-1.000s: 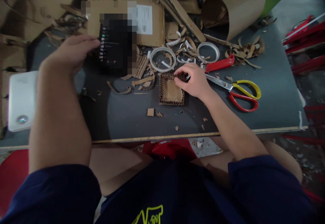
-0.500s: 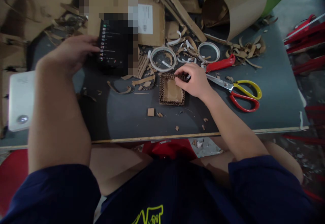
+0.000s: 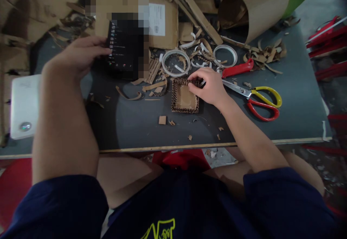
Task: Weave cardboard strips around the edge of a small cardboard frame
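Your left hand (image 3: 84, 55), upper left, half-curls at the part-pixelated phone (image 3: 123, 51), grip unclear; mid-frame, your right hand (image 3: 207, 85) pinches the tray (image 3: 187, 100), hiding its top-right corner.

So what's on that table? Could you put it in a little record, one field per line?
Left hand: the left hand is at the left edge of a dark-screened device; its grip is unclear
Right hand: the right hand has fingertips at the far rim of a small cardboard tray; grip unclear
Scissors: red-and-yellow scissors lie right of the tray, tips hidden
Rings: two pale rings, left ring and right ring, beyond the tray
Container: cardboard tube on its side, far right
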Available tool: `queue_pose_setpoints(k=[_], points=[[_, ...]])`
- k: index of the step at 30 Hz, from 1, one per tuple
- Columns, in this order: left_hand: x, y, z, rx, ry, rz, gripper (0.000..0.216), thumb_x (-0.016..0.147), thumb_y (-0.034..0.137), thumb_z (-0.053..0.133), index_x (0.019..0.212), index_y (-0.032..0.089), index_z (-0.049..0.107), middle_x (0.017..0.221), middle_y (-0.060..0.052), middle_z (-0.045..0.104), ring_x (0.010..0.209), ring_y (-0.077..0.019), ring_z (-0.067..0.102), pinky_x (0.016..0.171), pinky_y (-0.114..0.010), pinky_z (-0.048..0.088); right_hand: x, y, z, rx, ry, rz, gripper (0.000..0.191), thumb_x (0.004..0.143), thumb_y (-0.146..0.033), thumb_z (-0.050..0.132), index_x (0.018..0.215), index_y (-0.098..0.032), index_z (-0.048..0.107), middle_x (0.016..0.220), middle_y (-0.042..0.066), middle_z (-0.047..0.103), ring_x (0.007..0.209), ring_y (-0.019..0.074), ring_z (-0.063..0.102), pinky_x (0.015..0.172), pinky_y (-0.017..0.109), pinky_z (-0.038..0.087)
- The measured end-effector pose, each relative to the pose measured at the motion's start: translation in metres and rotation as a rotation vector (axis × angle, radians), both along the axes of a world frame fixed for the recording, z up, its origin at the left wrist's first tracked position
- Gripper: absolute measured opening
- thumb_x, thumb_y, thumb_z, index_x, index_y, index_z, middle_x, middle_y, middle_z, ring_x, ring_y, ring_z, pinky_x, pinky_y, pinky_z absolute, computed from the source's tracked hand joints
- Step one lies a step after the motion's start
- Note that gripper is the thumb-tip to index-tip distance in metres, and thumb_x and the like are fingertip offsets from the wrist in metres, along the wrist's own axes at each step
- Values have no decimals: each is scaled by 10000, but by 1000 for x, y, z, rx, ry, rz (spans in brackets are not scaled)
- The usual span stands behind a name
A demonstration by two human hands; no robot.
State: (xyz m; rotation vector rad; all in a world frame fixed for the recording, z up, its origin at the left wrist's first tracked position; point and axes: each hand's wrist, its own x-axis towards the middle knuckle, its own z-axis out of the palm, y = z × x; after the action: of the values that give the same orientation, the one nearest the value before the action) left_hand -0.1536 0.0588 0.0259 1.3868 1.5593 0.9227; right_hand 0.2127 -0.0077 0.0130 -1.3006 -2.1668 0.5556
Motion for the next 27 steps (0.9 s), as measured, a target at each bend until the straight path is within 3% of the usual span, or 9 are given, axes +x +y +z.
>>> queue_pose_setpoints(k=[5, 8, 12, 19, 24, 27], points=[[9, -9, 14, -78, 121, -55, 414, 478, 534, 742, 852, 400, 626, 847, 5, 717, 1375, -216, 521, 962, -377, 511, 1, 0, -1, -1, -15, -7, 117, 823, -305, 610, 869, -236, 692, 896, 48, 699, 938, 266, 647, 899, 489, 503], [11, -10, 14, -89, 134, -48, 434, 457, 543, 738, 855, 418, 617, 834, 11, 727, 1365, -211, 529, 957, -379, 509, 1, 0, -1, 8, -7, -3, 118, 822, -308, 613, 865, -232, 693, 891, 52, 704, 927, 263, 651, 885, 478, 509], [10, -7, 9, -43, 113, 6, 369, 494, 546, 719, 813, 396, 613, 826, 4, 731, 1343, -236, 545, 972, -401, 487, 1, 0, 0, 2, -18, -6, 119, 826, -311, 607, 865, -237, 691, 897, 51, 706, 931, 265, 651, 892, 481, 507], [5, -2, 8, -88, 113, -63, 335, 492, 479, 713, 794, 372, 613, 764, -7, 695, 1328, -240, 554, 911, -397, 500, 0, -1, 1, -2, -18, -7, 117, 821, -301, 608, 865, -232, 693, 899, 46, 701, 940, 262, 647, 893, 471, 504], [-3, 5, -3, -36, 12, -28, 273, 518, 314, 666, 788, 273, 652, 846, -3, 700, 1151, -252, 632, 1030, -373, 451, 0, -1, 2, -1, -20, -4, 108, 825, -298, 614, 870, -234, 689, 893, 42, 700, 924, 254, 648, 878, 461, 508], [-5, 7, -7, -30, -23, 6, 198, 609, 309, 668, 789, 224, 661, 889, -8, 709, 1106, -235, 631, 1058, -362, 420, 0, -1, 2, 1, -21, -7, 97, 821, -291, 619, 865, -236, 686, 891, 40, 701, 918, 256, 651, 878, 464, 511]])
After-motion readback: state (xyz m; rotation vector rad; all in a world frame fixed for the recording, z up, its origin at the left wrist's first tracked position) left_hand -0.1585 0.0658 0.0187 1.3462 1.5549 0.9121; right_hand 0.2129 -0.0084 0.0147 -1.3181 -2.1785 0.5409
